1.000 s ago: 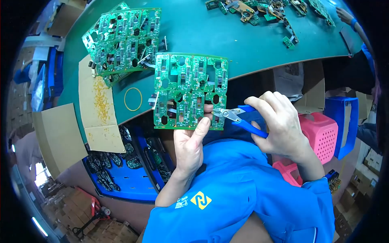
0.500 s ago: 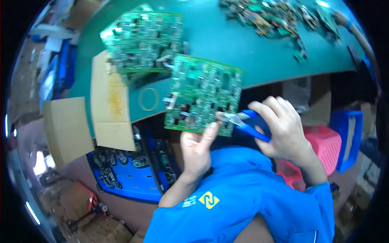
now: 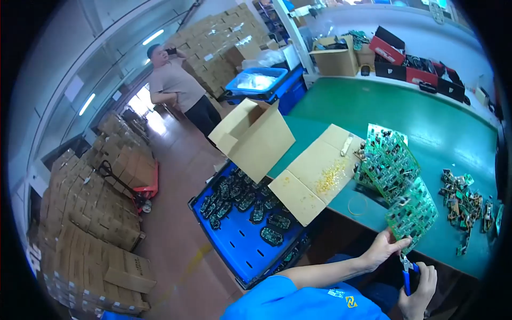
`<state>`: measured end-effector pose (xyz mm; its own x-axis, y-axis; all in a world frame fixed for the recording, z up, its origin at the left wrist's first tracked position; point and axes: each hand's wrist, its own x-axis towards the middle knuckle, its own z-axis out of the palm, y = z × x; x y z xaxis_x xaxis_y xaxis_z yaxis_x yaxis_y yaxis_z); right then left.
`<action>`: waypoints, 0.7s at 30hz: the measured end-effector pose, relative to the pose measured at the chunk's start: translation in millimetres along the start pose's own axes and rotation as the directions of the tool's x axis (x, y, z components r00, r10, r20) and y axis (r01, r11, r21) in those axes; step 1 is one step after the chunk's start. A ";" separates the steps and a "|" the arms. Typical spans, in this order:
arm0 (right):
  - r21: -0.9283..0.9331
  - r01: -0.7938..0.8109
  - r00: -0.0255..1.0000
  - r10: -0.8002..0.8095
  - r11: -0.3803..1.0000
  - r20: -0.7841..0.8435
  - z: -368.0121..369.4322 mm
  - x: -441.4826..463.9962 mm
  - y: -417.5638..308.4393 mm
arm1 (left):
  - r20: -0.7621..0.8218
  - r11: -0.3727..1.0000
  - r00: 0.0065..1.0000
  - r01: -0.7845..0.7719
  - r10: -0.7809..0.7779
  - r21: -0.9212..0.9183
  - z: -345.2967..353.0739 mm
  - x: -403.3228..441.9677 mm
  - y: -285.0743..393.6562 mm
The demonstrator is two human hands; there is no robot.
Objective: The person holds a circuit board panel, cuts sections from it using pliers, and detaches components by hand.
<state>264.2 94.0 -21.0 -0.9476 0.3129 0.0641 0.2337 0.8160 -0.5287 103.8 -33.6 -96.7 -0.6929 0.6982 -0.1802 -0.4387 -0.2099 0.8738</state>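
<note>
My left hand [image 3: 385,249] grips the lower edge of a green circuit board panel [image 3: 413,212], thumb on its face. In my right hand [image 3: 418,293] are blue-handled cutters [image 3: 407,274], their metal jaws up by the panel's bottom corner, close to my left fingers. Whether the jaws touch the board cannot be made out. Behind the held panel, a stack of similar green panels [image 3: 388,165] lies on the green table [image 3: 341,101]. A flat cardboard sheet [image 3: 304,192] with yellow-orange bits and a thin yellow ring [image 3: 358,205] are left of the stack.
A blue tray [image 3: 234,245] of small dark boards sits beside the table, near an open cardboard box [image 3: 256,141]. Loose board pieces [image 3: 461,200] lie at the right. Another person [image 3: 178,88] stands beyond, near stacked cartons [image 3: 85,240].
The view has swung left and up, bringing the standing person and stacked cartons into sight. Both hands now appear lower right, still holding the panel and the cutters.
</note>
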 end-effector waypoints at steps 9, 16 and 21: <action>-0.106 0.121 0.948 -0.146 0.987 -0.283 13.7 -8.9 23.4 | 0.107 0.990 0.984 -0.139 0.143 -0.038 4.0 -16.3 27.3; -0.163 0.212 0.943 -0.245 0.964 -0.223 2.1 -2.5 15.0 | -0.171 0.979 0.985 0.048 -0.013 0.199 0.8 -55.0 48.2; -0.199 0.138 0.973 -0.170 0.970 -0.156 5.9 -12.7 27.7 | -0.064 0.975 0.979 0.200 -0.194 0.099 1.6 -55.8 27.8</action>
<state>281.4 109.7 -41.4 -0.9278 0.2416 0.2842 0.1396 0.9314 -0.3361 131.2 -77.3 -61.6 -0.6297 0.6805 -0.3746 -0.5092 0.0026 0.8606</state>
